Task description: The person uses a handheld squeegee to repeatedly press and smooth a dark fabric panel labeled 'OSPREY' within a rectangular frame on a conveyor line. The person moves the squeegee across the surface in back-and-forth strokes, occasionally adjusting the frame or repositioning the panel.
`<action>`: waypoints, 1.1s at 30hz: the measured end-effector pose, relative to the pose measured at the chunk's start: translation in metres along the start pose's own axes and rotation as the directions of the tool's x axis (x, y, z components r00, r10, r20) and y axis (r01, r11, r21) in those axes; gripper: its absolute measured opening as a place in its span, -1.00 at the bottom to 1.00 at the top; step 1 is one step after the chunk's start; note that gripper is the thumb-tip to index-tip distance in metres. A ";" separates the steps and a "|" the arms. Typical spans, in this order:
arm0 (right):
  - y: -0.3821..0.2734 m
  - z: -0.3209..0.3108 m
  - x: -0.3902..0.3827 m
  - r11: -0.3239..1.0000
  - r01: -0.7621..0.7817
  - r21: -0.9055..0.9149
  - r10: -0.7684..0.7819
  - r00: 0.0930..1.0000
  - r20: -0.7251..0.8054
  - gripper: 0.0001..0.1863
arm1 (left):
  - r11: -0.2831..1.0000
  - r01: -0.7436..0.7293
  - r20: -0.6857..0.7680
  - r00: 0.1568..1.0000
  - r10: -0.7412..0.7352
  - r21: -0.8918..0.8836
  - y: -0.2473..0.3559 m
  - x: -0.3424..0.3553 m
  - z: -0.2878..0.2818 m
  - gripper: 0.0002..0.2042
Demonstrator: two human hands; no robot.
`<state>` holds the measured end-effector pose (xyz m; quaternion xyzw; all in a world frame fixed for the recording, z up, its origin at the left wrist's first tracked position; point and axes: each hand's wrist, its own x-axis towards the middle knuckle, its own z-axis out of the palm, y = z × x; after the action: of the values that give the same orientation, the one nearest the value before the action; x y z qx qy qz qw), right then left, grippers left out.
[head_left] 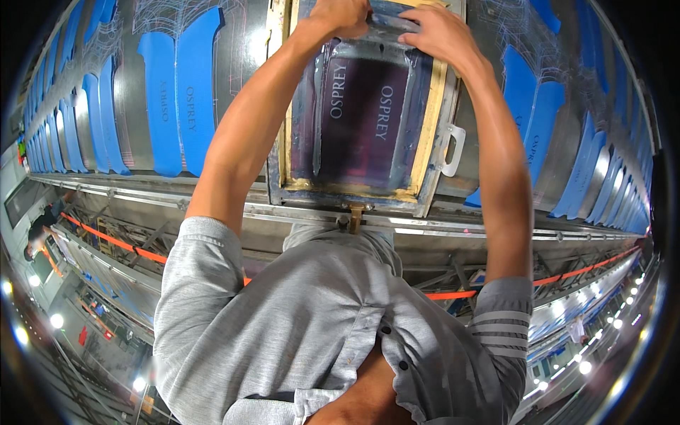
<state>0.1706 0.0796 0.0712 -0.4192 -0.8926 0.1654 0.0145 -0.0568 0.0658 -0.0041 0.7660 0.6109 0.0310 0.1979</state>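
Note:
A screen-printing frame with yellowed taped edges lies on the long table before me. Its dark purple mesh shows two lines of pale lettering. Both arms stretch over it to its far end. My left hand is closed at the left end of a greyish squeegee lying across the mesh. My right hand curls its fingers over the right end of the same squeegee. The view's upper edge cuts off part of the left hand and of the squeegee.
Blue fabric pieces lie in rows on the dark table to the left; more blue pieces lie right. A white handle juts from the frame's right side. A metal rail with a brass clip runs along the near edge.

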 end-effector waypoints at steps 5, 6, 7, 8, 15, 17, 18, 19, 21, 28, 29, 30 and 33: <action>0.014 0.096 -0.022 1.000 -0.026 0.008 0.026 0.999 -0.025 -0.78 | 0.999 0.039 -0.107 0.994 -0.037 0.011 0.032 -0.046 0.030 -0.71; -0.001 0.103 -0.043 1.000 0.028 -0.006 -0.029 0.997 -0.074 -0.81 | 1.000 0.000 -0.172 0.985 -0.003 -0.018 0.037 -0.073 0.042 -0.79; -0.021 0.105 -0.066 0.999 0.032 0.018 -0.032 0.999 -0.039 -0.81 | 0.999 -0.034 -0.238 0.971 0.023 -0.042 0.040 -0.105 0.055 -0.87; -0.041 0.108 -0.095 0.999 0.027 0.037 -0.027 1.000 -0.005 -0.79 | 0.997 -0.060 -0.219 0.974 0.049 -0.043 0.047 -0.137 0.065 -0.89; -0.124 0.152 -0.242 0.976 -0.034 0.214 0.053 0.995 -0.082 -0.94 | 0.973 0.040 0.025 0.999 -0.035 -0.229 0.113 -0.280 0.093 -0.70; -0.116 0.143 -0.229 0.970 -0.054 0.236 0.054 0.998 0.007 -0.94 | 0.983 0.034 0.073 0.997 -0.021 -0.182 0.110 -0.273 0.085 -0.77; -0.109 0.135 -0.216 0.967 -0.066 0.245 0.055 0.997 0.052 -0.93 | 0.991 0.023 0.104 0.995 -0.009 -0.134 0.101 -0.254 0.080 -0.81; -0.098 0.123 -0.197 0.973 -0.080 0.215 0.053 0.990 0.128 -0.91 | 0.996 0.010 0.137 0.991 0.002 -0.085 0.090 -0.233 0.078 -0.84; -0.067 0.107 -0.153 0.990 -0.025 0.136 0.013 0.996 0.085 -0.88 | 0.997 -0.045 0.019 0.999 0.047 -0.056 0.071 -0.182 0.068 -0.92; 0.035 0.077 -0.013 0.993 -0.012 0.119 0.030 0.989 -0.146 -0.81 | 0.997 -0.023 -0.056 0.998 0.019 -0.072 0.029 -0.016 0.018 -0.81; 0.037 0.078 -0.011 0.994 -0.011 0.109 0.025 0.991 -0.129 -0.81 | 0.999 -0.032 -0.082 0.996 0.030 -0.025 0.032 -0.022 0.021 -0.82; 0.031 0.083 -0.019 0.996 0.004 0.091 0.007 0.992 -0.124 -0.82 | 0.999 -0.040 -0.109 0.993 0.042 0.022 0.038 -0.037 0.021 -0.81; -0.015 0.102 -0.080 0.998 0.037 0.059 -0.033 0.997 -0.075 -0.79 | 0.997 -0.073 -0.180 0.981 0.065 -0.038 0.051 -0.104 0.048 -0.78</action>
<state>0.1944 -0.0182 -0.0122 -0.4088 -0.8932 0.1761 0.0632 -0.0223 -0.0548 -0.0107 0.7763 0.5984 0.1200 0.1578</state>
